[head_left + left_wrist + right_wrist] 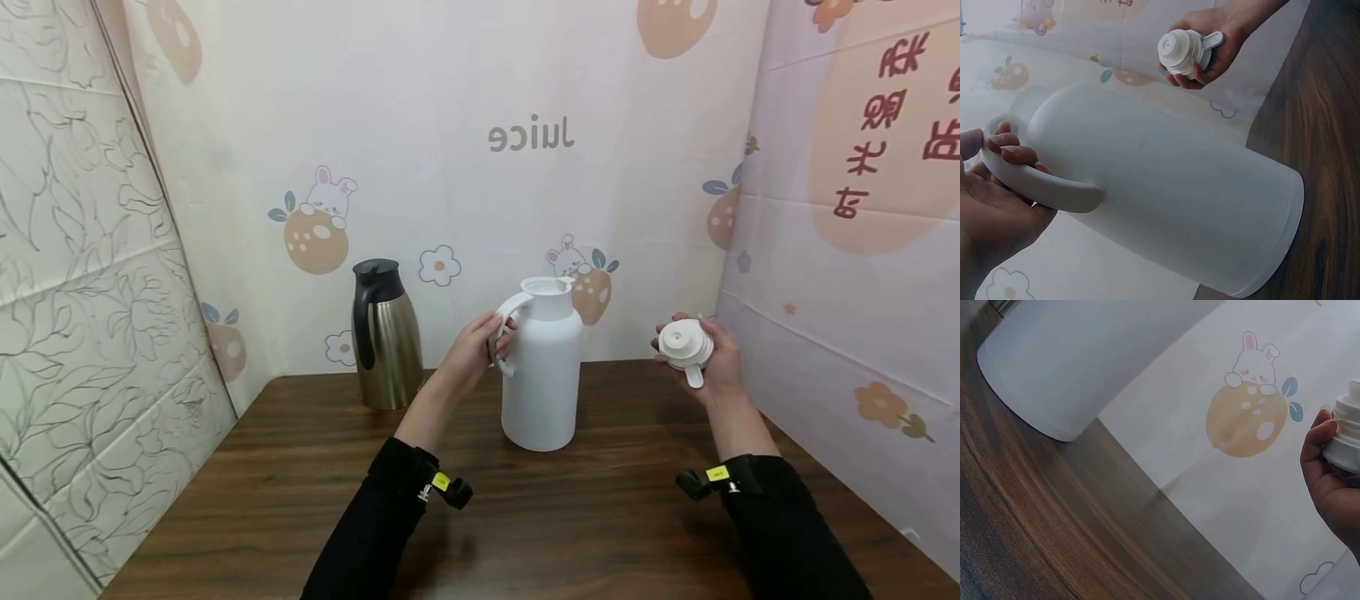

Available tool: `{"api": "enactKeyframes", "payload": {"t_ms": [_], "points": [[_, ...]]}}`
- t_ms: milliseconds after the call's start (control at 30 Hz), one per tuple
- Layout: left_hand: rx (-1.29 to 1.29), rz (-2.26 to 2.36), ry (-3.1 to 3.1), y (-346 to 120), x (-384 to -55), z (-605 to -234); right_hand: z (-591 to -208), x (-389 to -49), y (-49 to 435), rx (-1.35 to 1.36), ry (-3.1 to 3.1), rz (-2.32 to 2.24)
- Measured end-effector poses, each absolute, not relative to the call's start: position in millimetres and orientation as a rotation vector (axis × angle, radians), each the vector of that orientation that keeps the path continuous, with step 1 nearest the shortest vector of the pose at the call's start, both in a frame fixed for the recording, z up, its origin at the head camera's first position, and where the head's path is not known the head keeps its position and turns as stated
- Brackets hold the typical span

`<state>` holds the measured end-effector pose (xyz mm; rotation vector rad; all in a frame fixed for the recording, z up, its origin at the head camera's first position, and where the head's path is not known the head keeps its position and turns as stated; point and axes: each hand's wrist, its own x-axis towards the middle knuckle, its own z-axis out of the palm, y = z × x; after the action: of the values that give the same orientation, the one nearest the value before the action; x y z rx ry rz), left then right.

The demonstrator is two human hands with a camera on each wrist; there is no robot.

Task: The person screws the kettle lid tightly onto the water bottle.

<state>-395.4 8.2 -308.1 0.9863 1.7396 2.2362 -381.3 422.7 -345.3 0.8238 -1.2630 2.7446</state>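
A white vacuum jug stands upright on the wooden table with its round mouth uncovered. My left hand holds the jug's handle, fingers curled through the loop, as the left wrist view shows up close. Off to the right, above the table, my right hand grips the jug's white stepped lid. Its underside faces toward me, and a small lever sticks out from its edge. Only part of the lid and that hand shows at the right edge of the right wrist view.
Left of the white jug, a gold thermos jug with a black top and handle stands near the back edge. Printed curtains close off the back and both sides of the dark wooden table.
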Motion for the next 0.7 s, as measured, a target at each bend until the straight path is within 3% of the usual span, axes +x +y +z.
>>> {"api": "enactKeyframes", "payload": {"t_ms": [700], "points": [[0.997, 2.141, 1.693, -34, -367, -300, -345, -379, 423, 0.81, -1.297, 2.733]]}}
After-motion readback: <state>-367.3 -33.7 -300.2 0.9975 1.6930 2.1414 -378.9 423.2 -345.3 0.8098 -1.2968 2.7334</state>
